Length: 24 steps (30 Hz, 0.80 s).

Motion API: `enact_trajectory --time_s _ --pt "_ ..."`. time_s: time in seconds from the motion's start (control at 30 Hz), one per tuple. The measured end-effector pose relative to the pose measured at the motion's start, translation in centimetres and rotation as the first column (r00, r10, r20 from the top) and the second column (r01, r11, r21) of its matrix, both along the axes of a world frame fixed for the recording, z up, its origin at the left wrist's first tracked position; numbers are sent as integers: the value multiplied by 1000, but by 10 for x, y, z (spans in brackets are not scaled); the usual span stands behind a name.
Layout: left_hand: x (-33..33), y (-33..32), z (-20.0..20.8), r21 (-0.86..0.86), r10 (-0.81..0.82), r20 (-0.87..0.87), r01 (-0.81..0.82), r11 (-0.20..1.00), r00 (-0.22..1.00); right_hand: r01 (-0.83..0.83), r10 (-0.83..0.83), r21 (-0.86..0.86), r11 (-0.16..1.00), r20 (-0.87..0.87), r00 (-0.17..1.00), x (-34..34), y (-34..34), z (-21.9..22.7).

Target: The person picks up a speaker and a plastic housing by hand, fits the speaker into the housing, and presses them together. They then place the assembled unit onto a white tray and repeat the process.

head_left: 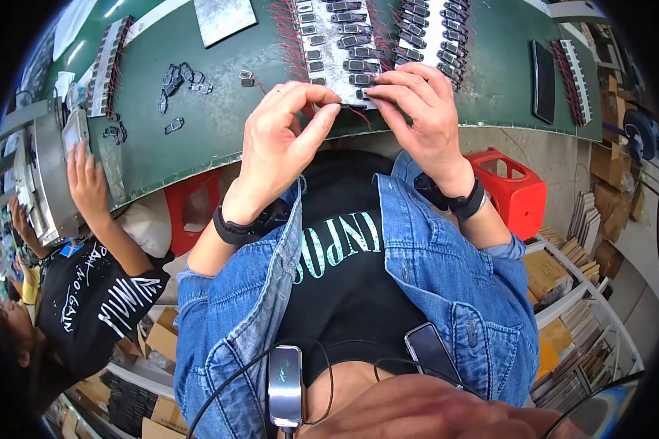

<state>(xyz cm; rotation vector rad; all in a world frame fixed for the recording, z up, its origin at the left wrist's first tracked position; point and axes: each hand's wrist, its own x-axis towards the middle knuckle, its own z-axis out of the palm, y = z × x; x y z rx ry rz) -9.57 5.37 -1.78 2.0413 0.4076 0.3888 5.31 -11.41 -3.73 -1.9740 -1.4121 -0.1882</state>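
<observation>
Red-wired small black parts (355, 79) lay in rows on a pale strip (329, 44) on the green worktop (212, 124), with loose black parts (179, 79) scattered to my left and another person's hand (86, 183) at a grey machine (51, 175) beyond. My left hand (282, 143) pinched a thin red wire (359, 115) at the strip's near edge. My right hand (421, 113) had its grip pressed on the nearest part.

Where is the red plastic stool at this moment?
In the head view, the red plastic stool stands on the floor under the green table's edge, just right of the right hand's wrist.
</observation>
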Motion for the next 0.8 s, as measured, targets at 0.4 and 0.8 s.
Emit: enact_trajectory --time_s 0.4,0.8 --pt "-1 1 -9 227 -35 103 10 974 994 -64 64 21 998 -28 998 35 23 14" --pt "-6 2 -7 183 -34 162 4 983 986 -225 272 -232 946 198 942 102 89 21"
